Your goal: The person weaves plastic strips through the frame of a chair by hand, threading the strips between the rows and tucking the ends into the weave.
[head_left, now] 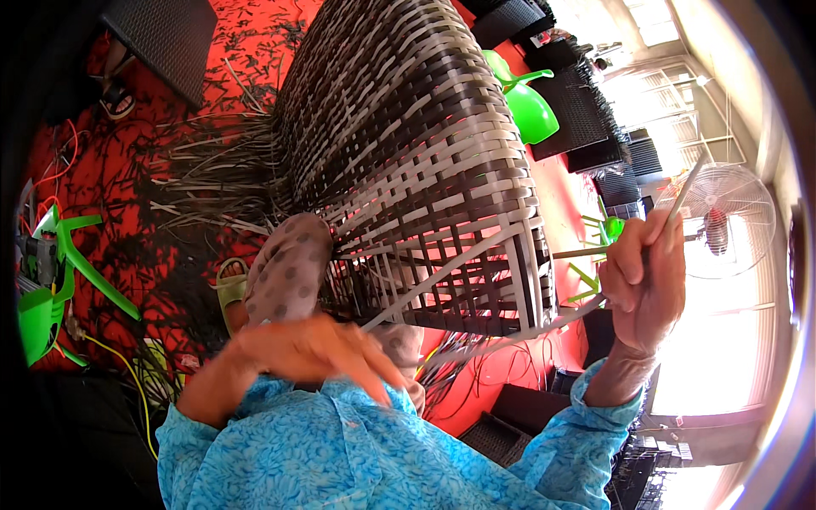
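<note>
A large woven wicker panel in dark brown and grey flat strands stands in front of my knees, its near end a more open lattice. To the right of it, my right hand is closed round a grey plastic strip. One end sticks up above the fist; the other runs back under the panel's near corner and blurs toward my lap. My left hand is over my lap, smeared by motion, its fingers stretched out with nothing visible in them. Another grey strand slants across the lattice.
Loose strand ends fan out from the panel's left side over a red floor strewn with scraps. A green plastic chair stands behind; a green stool and cables are at left. A standing fan is at right. Someone's sandalled foot shows upper left.
</note>
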`<state>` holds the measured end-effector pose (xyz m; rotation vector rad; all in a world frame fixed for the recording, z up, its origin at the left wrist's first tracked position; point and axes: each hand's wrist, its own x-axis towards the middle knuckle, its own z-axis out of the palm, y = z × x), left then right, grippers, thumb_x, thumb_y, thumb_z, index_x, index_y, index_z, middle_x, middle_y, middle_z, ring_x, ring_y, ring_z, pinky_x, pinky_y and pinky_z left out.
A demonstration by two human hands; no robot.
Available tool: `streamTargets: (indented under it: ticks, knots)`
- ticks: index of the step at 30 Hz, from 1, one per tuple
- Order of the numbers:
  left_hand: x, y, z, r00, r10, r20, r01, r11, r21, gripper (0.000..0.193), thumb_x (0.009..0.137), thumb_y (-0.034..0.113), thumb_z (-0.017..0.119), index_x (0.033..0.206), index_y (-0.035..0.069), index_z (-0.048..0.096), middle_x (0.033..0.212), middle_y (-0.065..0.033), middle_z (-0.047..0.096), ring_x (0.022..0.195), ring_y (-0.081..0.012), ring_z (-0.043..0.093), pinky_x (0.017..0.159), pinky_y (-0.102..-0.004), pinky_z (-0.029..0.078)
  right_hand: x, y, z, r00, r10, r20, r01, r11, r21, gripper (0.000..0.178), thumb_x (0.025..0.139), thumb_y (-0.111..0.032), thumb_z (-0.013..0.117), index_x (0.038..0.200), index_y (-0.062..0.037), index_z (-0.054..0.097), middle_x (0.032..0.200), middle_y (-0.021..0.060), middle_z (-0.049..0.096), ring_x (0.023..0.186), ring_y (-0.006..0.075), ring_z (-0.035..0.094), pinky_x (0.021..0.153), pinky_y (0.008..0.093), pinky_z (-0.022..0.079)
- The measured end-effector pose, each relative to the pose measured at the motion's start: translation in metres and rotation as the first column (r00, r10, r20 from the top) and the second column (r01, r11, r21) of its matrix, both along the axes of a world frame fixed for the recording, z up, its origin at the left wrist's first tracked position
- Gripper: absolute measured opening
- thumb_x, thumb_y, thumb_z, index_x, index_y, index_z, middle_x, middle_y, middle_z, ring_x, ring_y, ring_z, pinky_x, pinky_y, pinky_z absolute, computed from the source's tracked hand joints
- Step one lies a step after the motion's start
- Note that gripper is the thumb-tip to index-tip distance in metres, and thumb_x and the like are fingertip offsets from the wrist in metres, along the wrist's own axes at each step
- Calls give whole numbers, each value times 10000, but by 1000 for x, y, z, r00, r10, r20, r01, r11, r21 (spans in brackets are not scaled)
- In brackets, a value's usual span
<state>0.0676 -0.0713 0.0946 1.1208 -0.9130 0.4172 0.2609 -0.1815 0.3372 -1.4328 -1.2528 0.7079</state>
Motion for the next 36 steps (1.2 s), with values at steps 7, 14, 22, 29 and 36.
streamTargets:
  ticks: [7, 14, 22, 29, 36]
  knots:
    - [26, 6, 26, 541, 595, -595, -790, 601, -117, 208, 896, 102, 488, 1058, -7, 558, 910, -74, 588, 934, -128, 539, 842, -254, 416, -11, -13, 19, 810, 87, 580, 154, 923, -353, 135, 882, -122, 507, 898, -3, 568, 643, 24, 530, 518, 47, 441, 473, 193, 321]
    - [60, -7, 46, 557, 373, -742, -610, 790, -61, 239, 929, 180, 457, 1081, 29, 564, 783, -19, 593, 613, -55, 549, 540, -176, 424, -31, 19, 6, 373, 266, 889, 46, 951, -304, 45, 781, -50, 561, 777, -5, 558, 623, 80, 522, 492, 174, 493, 461, 294, 379]
    - [71, -16, 53, 590, 286, -755, -586, 795, -158, 305, 913, 217, 495, 1148, 26, 535, 687, -45, 591, 495, -66, 530, 435, -181, 411, -40, 44, 9, -140, 419, 897, 165, 903, -396, 134, 723, -135, 551, 622, -49, 531, 530, 131, 516, 476, 324, 513, 462, 405, 370]
    - [69, -27, 61, 581, 280, -764, -567, 813, -133, 458, 913, 231, 491, 1320, 64, 364, 688, -57, 605, 503, -66, 534, 421, -186, 406, -27, 63, -6, -167, 406, 899, -65, 905, -421, 167, 714, -167, 543, 602, -43, 553, 510, 160, 504, 482, 354, 508, 498, 435, 388]
    - [73, -22, 60, 621, 198, -758, -526, 823, -215, 432, 905, 263, 502, 1273, 50, 421, 639, -36, 598, 473, -61, 527, 409, -184, 406, -28, 64, -9, -153, 519, 841, 34, 853, -521, 181, 718, -177, 544, 606, -38, 573, 539, 159, 533, 536, 342, 542, 543, 427, 406]
